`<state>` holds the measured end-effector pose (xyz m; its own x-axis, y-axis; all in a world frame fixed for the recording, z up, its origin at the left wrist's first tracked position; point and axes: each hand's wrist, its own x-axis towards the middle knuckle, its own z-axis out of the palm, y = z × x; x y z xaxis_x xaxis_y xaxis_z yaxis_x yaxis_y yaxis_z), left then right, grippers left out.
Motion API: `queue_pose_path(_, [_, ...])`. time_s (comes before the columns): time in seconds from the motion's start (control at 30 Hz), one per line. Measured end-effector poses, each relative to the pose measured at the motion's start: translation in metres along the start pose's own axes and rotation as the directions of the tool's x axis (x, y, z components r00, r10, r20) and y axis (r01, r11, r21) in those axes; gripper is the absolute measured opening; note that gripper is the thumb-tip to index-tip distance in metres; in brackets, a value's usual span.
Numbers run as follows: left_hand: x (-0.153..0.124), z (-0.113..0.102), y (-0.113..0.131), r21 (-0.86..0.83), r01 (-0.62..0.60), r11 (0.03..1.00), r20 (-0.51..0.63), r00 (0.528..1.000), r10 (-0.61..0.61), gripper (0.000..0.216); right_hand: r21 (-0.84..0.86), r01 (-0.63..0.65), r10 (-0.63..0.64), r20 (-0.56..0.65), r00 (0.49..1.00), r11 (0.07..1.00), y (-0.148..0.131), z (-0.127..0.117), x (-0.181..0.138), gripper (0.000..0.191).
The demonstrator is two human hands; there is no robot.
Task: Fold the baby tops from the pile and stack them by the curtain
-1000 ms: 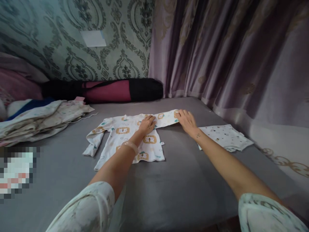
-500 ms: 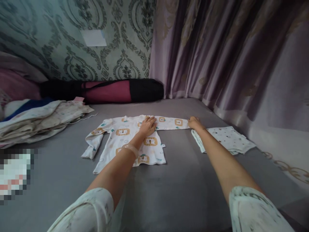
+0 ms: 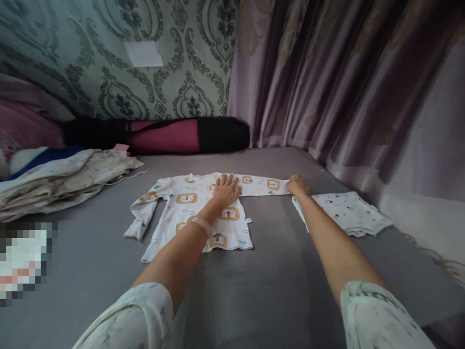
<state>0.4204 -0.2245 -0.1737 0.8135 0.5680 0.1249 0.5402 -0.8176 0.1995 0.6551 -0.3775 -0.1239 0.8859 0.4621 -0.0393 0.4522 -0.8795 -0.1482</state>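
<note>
A small white long-sleeved shirt [image 3: 187, 198] printed with orange lion faces lies spread on a grey bed sheet [image 3: 261, 271]. My left hand [image 3: 227, 189] rests flat on it near the shoulder of the right-hand sleeve, fingers spread. At the far end of that sleeve, my right hand [image 3: 298, 185] is closed on the cuff, and the sleeve runs straight out to the side. The other sleeve is bent downward at the left. Just beyond my right wrist lies a folded white garment [image 3: 345, 211] with small dark prints, partly covered by my forearm.
A pile of clothes [image 3: 69, 179] is heaped at the left. Along the wall lies a long black and dark red bag [image 3: 163, 135]. Purple curtains [image 3: 308, 87] hang at the right, down to the bed's edge. A blurred-out patch [image 3: 25, 261] sits at the left.
The view has shifted slightly. My left hand's fingers are spread wider on the shirt. My right hand still holds the cuff, and the sleeve stays stretched out.
</note>
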Motion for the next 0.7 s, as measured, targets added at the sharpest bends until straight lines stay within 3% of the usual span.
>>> queue_pose_path(0.07, [0.0, 0.0, 0.0, 0.006, -0.002, 1.0, 0.004, 1.0, 0.002, 0.059, -0.043, 0.08, -0.085, -0.117, 0.99, 0.996, -0.014, 0.002, -0.012, 0.039])
queue_pose_path(0.13, [-0.001, -0.002, 0.001, 0.013, -0.001, 1.0, 0.013, 1.0, 0.0, 0.06, -0.066, 0.273, -0.281, -0.171, 0.944, 0.96, -0.037, 0.007, -0.028, 0.041])
queue_pose_path(0.23, [-0.002, -0.004, 0.002, 0.03, 0.003, 1.0, 0.018, 1.0, -0.004, 0.06, 0.071, 0.585, -0.58, -0.078, 0.811, 0.808, -0.082, 0.022, -0.052, 0.046])
queue_pose_path(0.33, [-0.002, -0.006, 0.002, 0.054, -0.006, 0.999, 0.049, 0.999, 0.004, 0.061, 0.229, 0.687, -0.708, 0.012, 0.707, 0.69, -0.122, 0.04, -0.07, 0.054])
queue_pose_path(0.47, [0.0, -0.004, 0.0, 0.075, -0.015, 0.997, 0.077, 0.997, 0.01, 0.065, 0.269, 0.643, -0.683, 0.091, 0.724, 0.717, -0.14, 0.054, -0.074, 0.061])
queue_pose_path(0.7, [-0.002, -0.005, 0.004, 0.045, 0.014, 0.999, 0.034, 0.999, -0.016, 0.061, 0.074, 0.563, -0.568, 0.102, 0.816, 0.823, -0.101, 0.055, -0.061, 0.062])
